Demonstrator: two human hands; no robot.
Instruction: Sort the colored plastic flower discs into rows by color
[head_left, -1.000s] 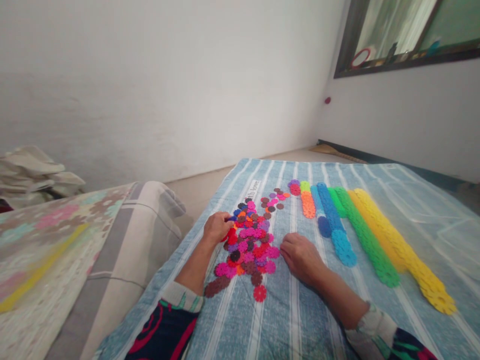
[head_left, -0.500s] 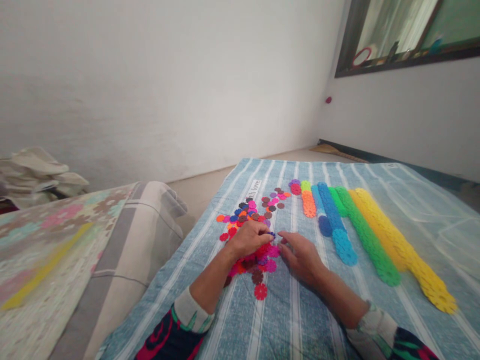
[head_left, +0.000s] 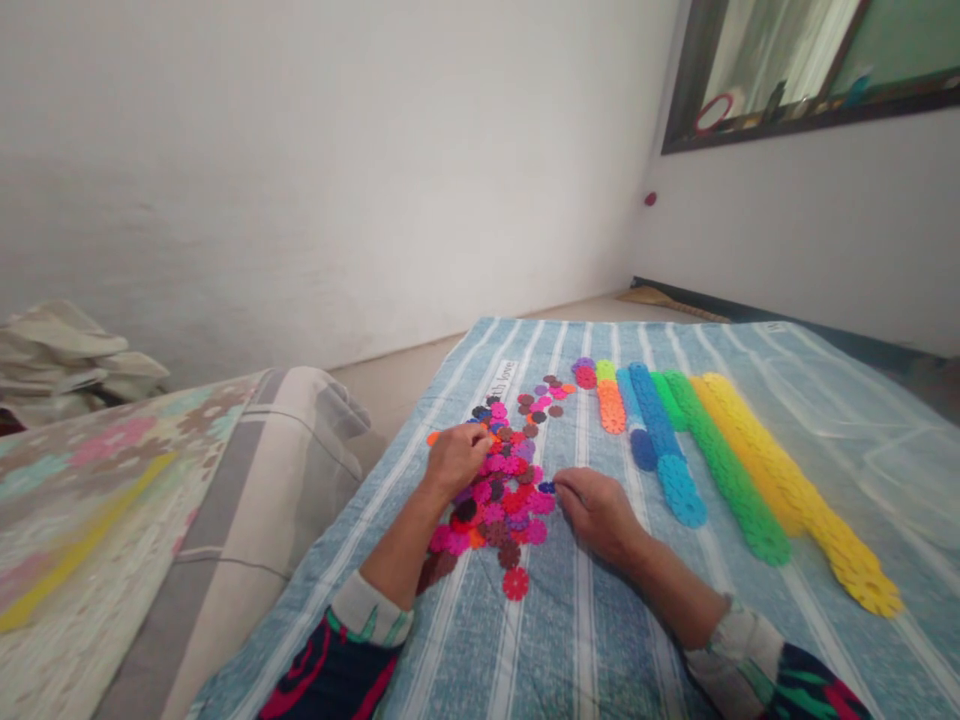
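My right hand (head_left: pixel 600 512) pinches a dark blue snowflake disc (head_left: pixel 547 487) between thumb and fingertips, at the right edge of a loose pile. My left hand (head_left: pixel 457 458) is over the pile's far left part with its fingers bent together; whatever is at the fingertips is hidden. The mixed pile holds pink discs (head_left: pixel 495 512), brown discs (head_left: pixel 510 554) and a red disc (head_left: pixel 516 583) at its near end, with some orange and black ones among them. Part of the pile lies behind my left hand.
Right of the pile lie overlapping rows of discs: an orange row (head_left: pixel 613 405), a blue row (head_left: pixel 654 415), a green row (head_left: pixel 731 480) and a yellow row (head_left: pixel 806 500). They rest on a striped blue cloth (head_left: pixel 555 660). A clear plastic bag (head_left: pixel 892 450) lies far right; a covered surface (head_left: pixel 240 500) stands left.
My left hand has moved left and away from the right hand, over the pile's far side. The dark blue disc, at the left fingertips before, is now in my right hand, whose fingers have closed.
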